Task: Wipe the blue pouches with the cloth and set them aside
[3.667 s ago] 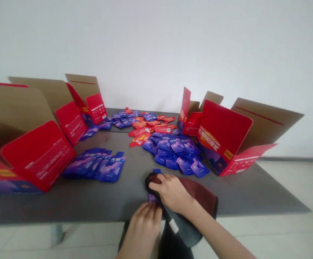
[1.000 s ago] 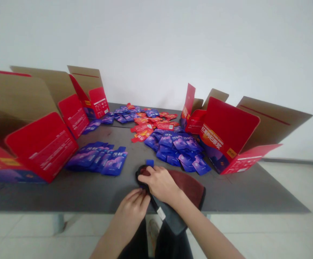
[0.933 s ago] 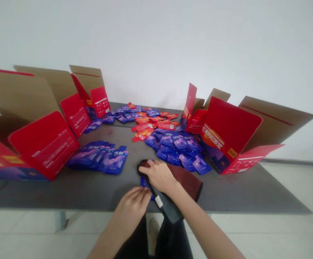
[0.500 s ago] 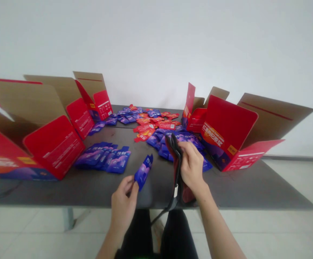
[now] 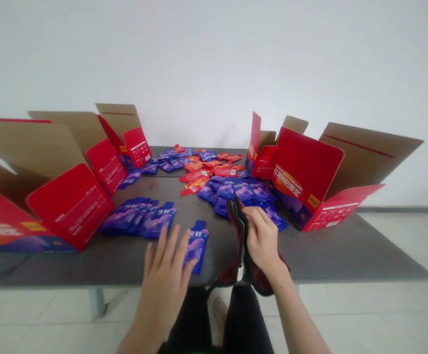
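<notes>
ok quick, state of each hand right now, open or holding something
Left hand: open, spread beside a blue-purple pouch; contact unclear.
Right hand: closed, holding a black-and-maroon fabric piece.

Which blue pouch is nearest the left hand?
The single blue pouch near the front edge of the table, partly hidden by the left hand. It lies alone; the others lie in an overlapping row or heaps.

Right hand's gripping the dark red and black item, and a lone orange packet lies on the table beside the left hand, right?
Not quite: the lone packet is blue-purple, not orange; the head view shows it on the table beside the left hand. The right hand does grip the dark red and black item.
</notes>
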### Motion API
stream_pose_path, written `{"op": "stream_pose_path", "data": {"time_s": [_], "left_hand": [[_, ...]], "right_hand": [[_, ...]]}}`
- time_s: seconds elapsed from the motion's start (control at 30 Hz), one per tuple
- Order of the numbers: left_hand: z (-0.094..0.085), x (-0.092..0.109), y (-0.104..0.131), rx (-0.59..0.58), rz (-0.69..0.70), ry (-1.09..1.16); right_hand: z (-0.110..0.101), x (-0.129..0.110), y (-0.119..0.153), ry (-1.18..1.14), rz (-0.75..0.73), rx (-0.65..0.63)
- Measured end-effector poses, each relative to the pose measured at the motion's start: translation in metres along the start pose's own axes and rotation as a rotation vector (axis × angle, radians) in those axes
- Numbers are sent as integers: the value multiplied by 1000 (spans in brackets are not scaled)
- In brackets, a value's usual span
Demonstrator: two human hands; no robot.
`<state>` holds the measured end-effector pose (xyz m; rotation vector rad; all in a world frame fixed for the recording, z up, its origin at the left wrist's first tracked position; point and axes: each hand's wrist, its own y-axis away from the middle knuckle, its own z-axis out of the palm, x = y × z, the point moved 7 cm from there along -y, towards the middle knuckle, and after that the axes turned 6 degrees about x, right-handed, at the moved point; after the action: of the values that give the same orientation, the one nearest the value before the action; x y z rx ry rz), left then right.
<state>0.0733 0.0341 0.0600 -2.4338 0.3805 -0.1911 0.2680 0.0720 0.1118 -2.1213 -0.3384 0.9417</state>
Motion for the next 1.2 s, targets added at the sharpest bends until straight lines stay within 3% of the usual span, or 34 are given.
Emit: {"op": "stream_pose_path", "data": {"time_s": [0.1, 0.17, 0.27, 0.4, 0.63, 1.03, 1.2], "left_hand": [[36, 24, -20, -137, 93, 70], [63, 29, -28, -232, 95, 83], [92, 20, -38, -295, 45, 51], [109, 0, -54, -304, -5, 16], [116, -30, -67, -277, -90, -52], [115, -37, -70, -318, -8, -24], [98, -29, -83, -282, -17, -37]], "right_hand": [[-6, -2, 1, -23, -21, 30], [-9, -1, 2, -19, -29, 44], [-15, 4, 6, -9, -21, 73], [-21, 8, 11, -2, -6, 104], [-29, 5, 16, 4, -10, 145], [-38, 6, 18, -20, 14, 200], [-40, 7, 23, -25, 9, 222]]}}
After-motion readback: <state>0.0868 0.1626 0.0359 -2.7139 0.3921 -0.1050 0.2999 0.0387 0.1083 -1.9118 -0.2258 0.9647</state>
